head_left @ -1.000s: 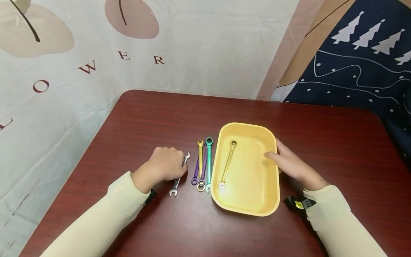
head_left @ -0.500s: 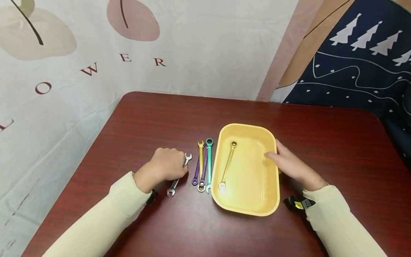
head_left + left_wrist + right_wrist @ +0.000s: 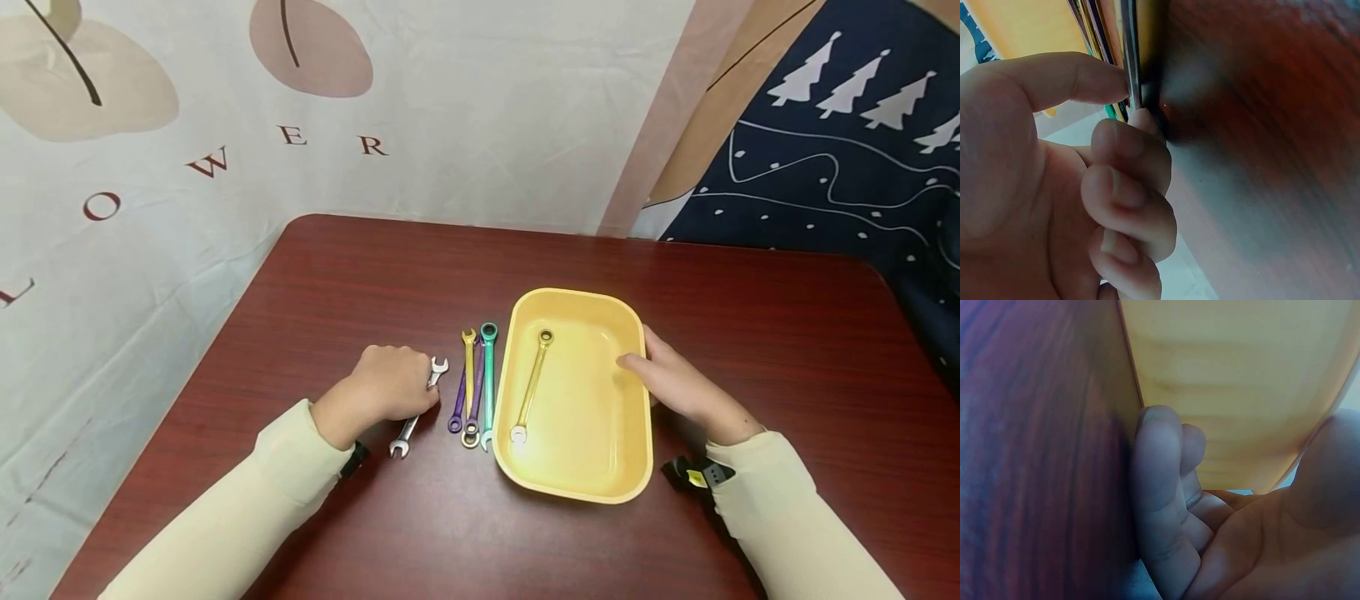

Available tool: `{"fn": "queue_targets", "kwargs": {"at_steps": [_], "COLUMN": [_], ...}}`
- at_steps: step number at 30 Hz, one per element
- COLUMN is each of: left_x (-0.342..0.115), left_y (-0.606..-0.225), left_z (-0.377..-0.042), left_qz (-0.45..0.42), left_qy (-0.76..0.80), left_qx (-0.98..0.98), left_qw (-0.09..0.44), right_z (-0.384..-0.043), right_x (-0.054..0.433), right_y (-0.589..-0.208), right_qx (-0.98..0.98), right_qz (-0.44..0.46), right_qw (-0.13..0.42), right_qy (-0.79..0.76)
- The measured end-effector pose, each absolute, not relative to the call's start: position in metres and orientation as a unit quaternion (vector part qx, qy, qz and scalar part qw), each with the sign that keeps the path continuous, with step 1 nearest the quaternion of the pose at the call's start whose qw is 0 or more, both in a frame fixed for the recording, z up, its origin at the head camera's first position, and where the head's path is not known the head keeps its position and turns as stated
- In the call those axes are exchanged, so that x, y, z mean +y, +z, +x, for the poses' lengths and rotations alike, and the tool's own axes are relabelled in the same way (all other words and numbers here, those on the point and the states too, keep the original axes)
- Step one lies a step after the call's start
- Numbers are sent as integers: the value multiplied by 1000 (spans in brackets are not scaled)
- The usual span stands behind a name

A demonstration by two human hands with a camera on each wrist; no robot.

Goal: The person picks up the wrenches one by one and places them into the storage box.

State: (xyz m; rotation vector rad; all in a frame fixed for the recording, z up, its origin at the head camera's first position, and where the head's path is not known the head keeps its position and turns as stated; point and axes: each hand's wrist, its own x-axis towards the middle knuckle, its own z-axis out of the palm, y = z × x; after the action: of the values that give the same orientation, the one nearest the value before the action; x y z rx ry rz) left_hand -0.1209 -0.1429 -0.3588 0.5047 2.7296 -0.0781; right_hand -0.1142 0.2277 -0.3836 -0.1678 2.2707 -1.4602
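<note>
In the head view my left hand [image 3: 390, 385] pinches a silver wrench [image 3: 406, 432] between thumb and index finger. The wrench lies slanted, both its ends showing past the hand. The left wrist view shows its shaft [image 3: 1131, 56] at the fingertips, the other fingers curled. My right hand [image 3: 686, 387] grips the right side of a yellow plastic bin [image 3: 592, 417], thumb over the rim and fingers outside. In the right wrist view those fingers are against the bin's outer wall [image 3: 1241, 394]. A gold wrench [image 3: 532, 387] lies inside the bin.
Between the left hand and the bin lie a green wrench [image 3: 489, 375], another gold wrench [image 3: 469, 367] and purple wrenches [image 3: 457, 404], side by side and partly overlapping. All rest on a dark red wooden table [image 3: 375, 275]. Printed cloth [image 3: 487, 108] hangs behind it.
Over the last second the silver wrench has tilted slightly, its upper end shifting right and its lower end left. The left hand has moved marginally. The right hand and bin stay in place.
</note>
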Motion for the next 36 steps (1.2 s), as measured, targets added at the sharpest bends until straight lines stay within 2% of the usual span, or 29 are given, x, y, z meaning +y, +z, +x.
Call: {"fn": "queue_targets", "kwargs": {"at_steps": [36], "left_x": [-143], "left_y": [-359], "left_z": [-120], "left_qz": [192], "left_qy": [-15], "left_qx": [965], "left_qw": [176], "right_z": [-114], "right_x": [227], "right_y": [-382], "right_qx": [821], "right_qz": [-53], "right_qw": [224], "right_qy": [-522]}}
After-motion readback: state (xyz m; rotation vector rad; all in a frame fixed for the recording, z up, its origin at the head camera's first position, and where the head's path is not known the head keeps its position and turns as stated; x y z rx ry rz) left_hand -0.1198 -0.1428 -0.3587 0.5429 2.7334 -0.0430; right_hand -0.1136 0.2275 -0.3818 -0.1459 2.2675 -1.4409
